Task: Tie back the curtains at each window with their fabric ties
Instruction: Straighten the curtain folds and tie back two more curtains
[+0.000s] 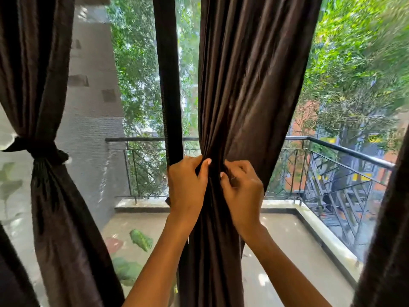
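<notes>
The dark brown pleated fabric curtain [239, 103] hangs at centre, gathered between both hands: the left hand [188, 185] grips its left edge, the right hand [242, 187] pinches its folds (fingers curled). Far left, another brown curtain [44, 85] is knotted by its fabric tie [42, 150].

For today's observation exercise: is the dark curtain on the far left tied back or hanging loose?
Tied back. The left curtain is cinched by a knotted fabric tie, flaring out above and below it.
</notes>
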The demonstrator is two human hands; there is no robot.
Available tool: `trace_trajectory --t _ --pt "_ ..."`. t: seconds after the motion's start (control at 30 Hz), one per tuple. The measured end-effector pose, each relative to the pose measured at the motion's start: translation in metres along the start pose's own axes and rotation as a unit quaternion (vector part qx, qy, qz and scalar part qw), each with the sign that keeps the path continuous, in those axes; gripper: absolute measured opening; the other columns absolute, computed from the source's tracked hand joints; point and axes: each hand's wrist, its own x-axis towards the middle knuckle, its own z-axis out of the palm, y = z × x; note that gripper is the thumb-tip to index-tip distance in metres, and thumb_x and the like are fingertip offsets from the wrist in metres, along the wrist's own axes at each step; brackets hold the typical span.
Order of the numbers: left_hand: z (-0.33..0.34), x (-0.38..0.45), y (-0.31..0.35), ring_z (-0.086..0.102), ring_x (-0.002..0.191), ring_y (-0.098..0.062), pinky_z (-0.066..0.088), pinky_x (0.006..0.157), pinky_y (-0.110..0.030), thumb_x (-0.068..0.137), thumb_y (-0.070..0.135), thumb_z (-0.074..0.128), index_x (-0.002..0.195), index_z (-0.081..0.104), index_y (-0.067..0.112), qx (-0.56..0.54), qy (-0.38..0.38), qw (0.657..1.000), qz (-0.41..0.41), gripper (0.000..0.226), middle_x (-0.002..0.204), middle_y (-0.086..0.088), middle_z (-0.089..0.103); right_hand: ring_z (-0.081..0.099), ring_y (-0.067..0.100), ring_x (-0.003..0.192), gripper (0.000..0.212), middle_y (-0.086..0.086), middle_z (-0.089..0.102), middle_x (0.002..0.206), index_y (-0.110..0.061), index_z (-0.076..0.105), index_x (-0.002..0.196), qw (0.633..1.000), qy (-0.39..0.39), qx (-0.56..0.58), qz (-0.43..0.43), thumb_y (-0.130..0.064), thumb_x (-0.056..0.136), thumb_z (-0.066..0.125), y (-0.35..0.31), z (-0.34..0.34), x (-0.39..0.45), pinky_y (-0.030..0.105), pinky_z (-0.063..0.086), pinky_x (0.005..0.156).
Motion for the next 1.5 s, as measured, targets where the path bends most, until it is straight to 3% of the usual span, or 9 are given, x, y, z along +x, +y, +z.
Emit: trace_trajectory --t 0.37,0.47,0.53,0.67,0.8,0.87,0.97,1.23,1.5 --pt "0.0 -0.004 0.003 0.055 0.052 -0.01 0.043 0.052 -0.033 0.088 0.037 0.063 0.072 0.071 0.012 -0.054 -0.03 0.998 -0.002 0.031 0.056 -0.001 0.061 0.06 0.02 0.094 0.031 0.006 0.056 0.115 -0.005 0.068 0.11 0.988 -0.149 -0.009 -0.039 -0.006 0.081 0.058 -0.015 -0.009 -0.003 0.044 0.055 0.072" --pt "0.0 -0.001 0.001 0.063 0.058 -0.014 0.047 0.057 -0.041 0.089 0.03 0.063 0.079 0.075 0.014 -0.053 -0.011 0.998 -0.012 0.022 0.063 -0.003 0.069 0.031 0.029 0.137 0.041 0.013 0.038 0.145 -0.022 0.063 0.124 0.994 -0.058 -0.083 -0.044 -0.024 0.083 0.062 -0.006 -0.011 -0.001 0.051 0.029 0.111" --pt "0.0 -0.002 0.0 0.064 0.06 -0.012 0.047 0.057 -0.034 0.089 0.029 0.064 0.084 0.076 0.018 -0.065 -0.006 0.998 -0.019 0.017 0.064 0.0 0.07 0.007 0.032 0.146 0.061 0.016 0.012 0.157 -0.026 0.045 0.14 0.992 0.044 -0.113 0.031 -0.039 0.084 0.065 0.002 -0.013 0.005 0.053 0.013 0.115" --pt "-0.001 -0.002 -0.001 0.06 0.055 -0.01 0.038 0.048 -0.017 0.089 0.029 0.064 0.082 0.076 0.019 -0.055 -0.015 0.998 -0.012 0.018 0.054 0.004 0.064 0.02 0.012 0.144 0.107 0.004 0.016 0.158 -0.021 0.008 0.152 0.979 0.055 0.109 0.165 -0.054 0.072 0.071 0.013 -0.019 0.022 0.041 0.023 0.118" --pt "0.001 -0.001 -0.001 0.059 0.051 -0.012 0.042 0.05 -0.027 0.09 0.028 0.063 0.075 0.075 0.012 -0.059 -0.02 0.998 -0.016 0.024 0.054 -0.001 0.064 0.065 0.014 0.106 0.068 0.005 0.064 0.123 -0.015 0.039 0.142 0.988 0.007 0.129 0.088 -0.03 0.083 0.071 0.009 -0.018 0.032 0.033 0.053 0.091" --pt "0.001 -0.002 -0.001 0.049 0.043 -0.013 0.031 0.044 -0.023 0.091 0.028 0.062 0.065 0.068 0.009 -0.047 -0.022 0.998 -0.022 0.033 0.044 0.0 0.051 0.07 0.022 0.081 0.041 0.01 0.072 0.103 -0.006 0.057 0.128 0.998 0.056 -0.011 -0.009 -0.011 0.088 0.066 0.007 -0.014 0.028 0.025 0.052 0.07" --pt "0.0 -0.004 0.001 0.039 0.041 -0.009 0.023 0.045 -0.019 0.09 0.025 0.062 0.059 0.062 0.013 -0.031 -0.023 0.999 -0.024 0.034 0.042 0.006 0.041 0.063 0.027 0.056 0.049 0.014 0.073 0.094 -0.009 0.054 0.133 0.995 0.026 -0.092 -0.024 0.0 0.086 0.05 -0.01 -0.008 0.014 0.03 0.045 0.049" --pt "-0.002 -0.009 0.009 0.058 0.056 -0.017 0.044 0.055 -0.035 0.091 0.024 0.061 0.078 0.074 0.008 -0.054 -0.036 0.998 -0.025 0.024 0.059 -0.003 0.062 0.065 0.03 0.099 0.076 0.001 0.04 0.149 -0.023 0.014 0.148 0.979 -0.167 -0.112 0.018 0.009 0.085 0.043 -0.015 -0.007 -0.008 0.037 0.053 0.074" --pt "-0.004 -0.011 0.015 0.063 0.059 -0.012 0.05 0.059 -0.036 0.087 0.03 0.066 0.084 0.076 0.013 -0.074 -0.048 0.996 -0.024 0.02 0.065 -0.001 0.068 0.05 0.025 0.128 0.062 0.003 0.032 0.152 -0.015 0.035 0.145 0.977 -0.203 -0.061 -0.012 0.002 0.087 0.047 -0.014 -0.012 -0.011 0.037 0.051 0.091"
